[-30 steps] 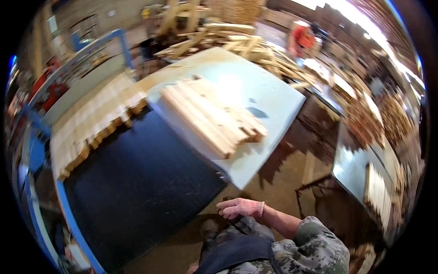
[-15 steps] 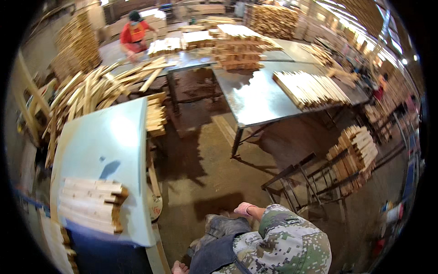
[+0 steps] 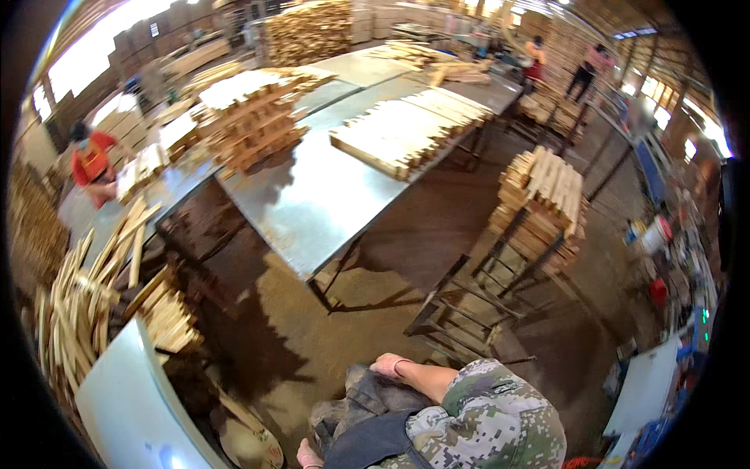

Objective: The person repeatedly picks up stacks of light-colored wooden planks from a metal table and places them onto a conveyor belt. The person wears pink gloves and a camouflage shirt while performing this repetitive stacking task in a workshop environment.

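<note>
My right hand (image 3: 388,365), with pink at its wrist, hangs in front of my grey trousers (image 3: 367,395) below a camouflage sleeve. Low at the picture's edge, beside a dark apron (image 3: 375,442), part of my left hand (image 3: 308,455) shows. I see no wood or tool in either hand, but the fingers are too small and blurred to read. Closest to my left is the pale-topped table (image 3: 144,399). A metal rack (image 3: 461,313) stands ahead of my right hand, with stacked wood strips (image 3: 543,195) at its far end.
A large metal-topped table (image 3: 301,211) stands ahead, bearing a row of light wood strips (image 3: 410,129) and a crossed wood stack (image 3: 250,117). Loose strips (image 3: 94,289) lie heaped at left. A person in red (image 3: 94,164) works at the far left. Two people stand far right.
My view has swung to the right, so the tables and wood have shifted left in it. The strips on the pale table have left the picture. Both hands stay low by my body.
</note>
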Motion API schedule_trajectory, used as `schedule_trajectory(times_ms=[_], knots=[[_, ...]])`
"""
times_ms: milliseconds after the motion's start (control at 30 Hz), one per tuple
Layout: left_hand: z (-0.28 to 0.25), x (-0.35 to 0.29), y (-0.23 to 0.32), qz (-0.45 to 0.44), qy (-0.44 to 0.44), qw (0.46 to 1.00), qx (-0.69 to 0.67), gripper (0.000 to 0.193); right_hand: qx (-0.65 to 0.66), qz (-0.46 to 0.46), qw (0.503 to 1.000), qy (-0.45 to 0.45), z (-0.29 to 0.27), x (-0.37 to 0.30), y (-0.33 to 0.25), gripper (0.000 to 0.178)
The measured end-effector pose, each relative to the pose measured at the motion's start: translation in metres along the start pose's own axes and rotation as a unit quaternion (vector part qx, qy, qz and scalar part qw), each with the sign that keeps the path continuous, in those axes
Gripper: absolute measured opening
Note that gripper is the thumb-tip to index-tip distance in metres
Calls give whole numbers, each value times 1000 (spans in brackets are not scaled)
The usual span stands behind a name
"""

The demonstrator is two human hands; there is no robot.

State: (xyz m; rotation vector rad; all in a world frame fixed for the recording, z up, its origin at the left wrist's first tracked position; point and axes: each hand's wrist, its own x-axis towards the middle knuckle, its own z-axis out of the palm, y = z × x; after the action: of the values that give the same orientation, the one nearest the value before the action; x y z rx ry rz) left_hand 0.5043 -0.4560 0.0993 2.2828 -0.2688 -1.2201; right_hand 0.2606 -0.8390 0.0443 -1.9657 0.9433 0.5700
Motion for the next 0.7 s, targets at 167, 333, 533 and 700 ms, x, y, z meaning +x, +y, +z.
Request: schedule_trajectory(times_ms=[167,333,533,700], knots=[[-29,97,-8,132,-71,938,314,50,133,12,991,30,-30,23,-24,50],[3,150,142,55,-118,965,229,43,191,121,972,60,-52,80,26,49],[-4,223,263,36,-151,972,179,37,217,185,956,65,-166,72,41,49],[-21,281,345,-65,-125,990,32,36,365,181,892,194,-237,77,68,39]])
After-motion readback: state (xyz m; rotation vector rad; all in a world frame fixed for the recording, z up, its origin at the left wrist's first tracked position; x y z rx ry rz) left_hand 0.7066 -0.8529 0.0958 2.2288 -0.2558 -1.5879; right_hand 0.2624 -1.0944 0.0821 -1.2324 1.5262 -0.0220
